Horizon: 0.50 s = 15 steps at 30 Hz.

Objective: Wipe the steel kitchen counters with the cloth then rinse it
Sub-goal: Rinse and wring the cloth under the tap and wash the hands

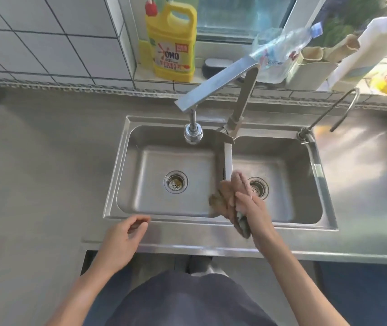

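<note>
We see the cloth (229, 201) as a crumpled, brownish-tan rag, bunched into a thick roll with a darker, greyish tail at its near end. It looks damp and limp, folded over on itself rather than spread flat. Its long axis runs on a diagonal: the far end points up and slightly left toward the ridge between the two basins, and the near, grey end points down toward the front lip of the stainless steel double sink (282, 225), just overhanging it.

The right hand (250, 205) holds the cloth, fingers wrapped along the roll and lying in the same direction as its length, fingertips at the far end. The bundle sits over the near left part of the right basin, against the divider, with a loose fold spilling toward the left basin.

The left hand (126, 234) hovers at the front rim of the sink, near the left basin's corner. Its fingers are loosely curled with the thumb close to the fingertips, and we find nothing held in it.

The brushed steel counter (46, 161) extends on both sides of the sink. Above the left basin hangs the round head of the angular steel tap (193, 134). On the tiled sill behind stands a yellow plastic detergent jug (172, 43) with a red label.
</note>
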Available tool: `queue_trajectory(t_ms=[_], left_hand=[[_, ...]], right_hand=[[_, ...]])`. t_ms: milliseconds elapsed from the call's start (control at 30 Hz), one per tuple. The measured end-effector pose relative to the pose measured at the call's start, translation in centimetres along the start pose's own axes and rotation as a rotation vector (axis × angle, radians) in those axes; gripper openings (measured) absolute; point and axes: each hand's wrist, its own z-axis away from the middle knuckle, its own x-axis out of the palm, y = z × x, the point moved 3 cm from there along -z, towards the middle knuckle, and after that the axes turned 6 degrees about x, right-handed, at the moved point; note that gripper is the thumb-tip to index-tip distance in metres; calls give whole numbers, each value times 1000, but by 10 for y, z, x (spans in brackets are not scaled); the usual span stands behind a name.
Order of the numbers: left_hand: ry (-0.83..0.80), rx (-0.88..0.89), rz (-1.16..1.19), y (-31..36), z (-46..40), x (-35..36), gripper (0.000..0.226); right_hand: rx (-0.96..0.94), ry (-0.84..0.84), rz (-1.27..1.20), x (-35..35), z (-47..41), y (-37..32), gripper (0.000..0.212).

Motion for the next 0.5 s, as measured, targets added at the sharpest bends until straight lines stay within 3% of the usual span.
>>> queue_trajectory(t_ms=[100, 267, 367, 500], left_hand=[[-5, -15, 34, 15, -31, 7, 25], [-39, -54, 196, 41, -92, 27, 21], [-134, -192, 462, 55, -130, 38, 22], [-477, -342, 768, 60, -164, 52, 74]], right_hand=[[253, -86, -336, 16, -34, 0, 29], [464, -176, -346, 40, -76, 16, 40], [553, -195, -248, 49, -89, 23, 50], [621, -176, -242, 64, -102, 26, 47]])
